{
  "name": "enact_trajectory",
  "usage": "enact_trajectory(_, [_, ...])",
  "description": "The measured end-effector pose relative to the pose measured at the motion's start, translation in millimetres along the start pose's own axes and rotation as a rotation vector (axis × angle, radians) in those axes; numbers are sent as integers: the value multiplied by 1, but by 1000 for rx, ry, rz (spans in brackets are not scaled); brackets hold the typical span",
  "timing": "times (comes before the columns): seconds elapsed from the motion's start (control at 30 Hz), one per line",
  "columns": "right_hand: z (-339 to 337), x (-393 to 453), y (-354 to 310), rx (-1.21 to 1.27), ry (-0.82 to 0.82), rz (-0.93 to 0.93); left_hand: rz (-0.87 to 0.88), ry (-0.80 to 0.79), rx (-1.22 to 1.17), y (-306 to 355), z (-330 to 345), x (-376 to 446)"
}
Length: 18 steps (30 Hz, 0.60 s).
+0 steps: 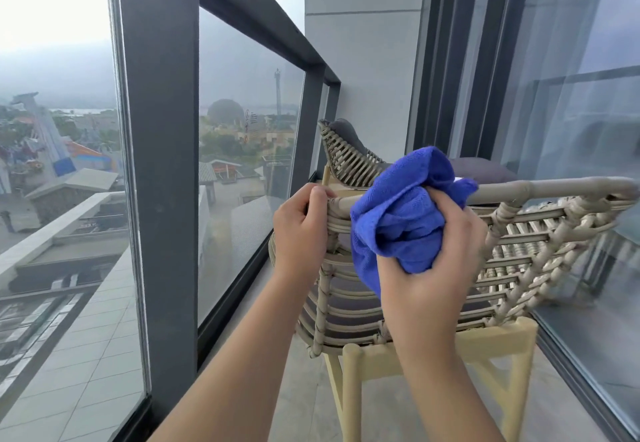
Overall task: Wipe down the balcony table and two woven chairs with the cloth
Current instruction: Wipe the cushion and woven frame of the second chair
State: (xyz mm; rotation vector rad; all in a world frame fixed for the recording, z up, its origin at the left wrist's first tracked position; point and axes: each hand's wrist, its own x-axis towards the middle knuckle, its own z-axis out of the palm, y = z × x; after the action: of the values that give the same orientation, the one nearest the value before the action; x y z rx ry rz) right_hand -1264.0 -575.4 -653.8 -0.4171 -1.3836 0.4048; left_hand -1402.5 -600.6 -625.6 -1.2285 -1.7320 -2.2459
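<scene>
1. Near woven chair (433, 289) fills the balcony width between glass railing (242, 129) and sliding door (571, 129); only narrow gaps either side.
2. Top rail occupied: left hand (301, 230) grips its corner, right hand (429, 251) holds cloth (398, 213) against it.
3. Second chair (346, 154) stands beyond.
4. Open air above the chair back.
</scene>
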Motion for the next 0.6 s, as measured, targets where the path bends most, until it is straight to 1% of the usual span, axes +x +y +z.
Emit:
enact_trajectory(0.13, [10, 4, 6, -18, -21, -6, 1, -2, -13, 2, 1, 0])
enact_trajectory(0.37, [15, -36, 32, 9, -49, 96, 12, 10, 1, 1, 1, 0])
enact_trajectory(0.6, [14, -47, 38, 51, -38, 141, 12, 26, -11, 2, 3, 0])
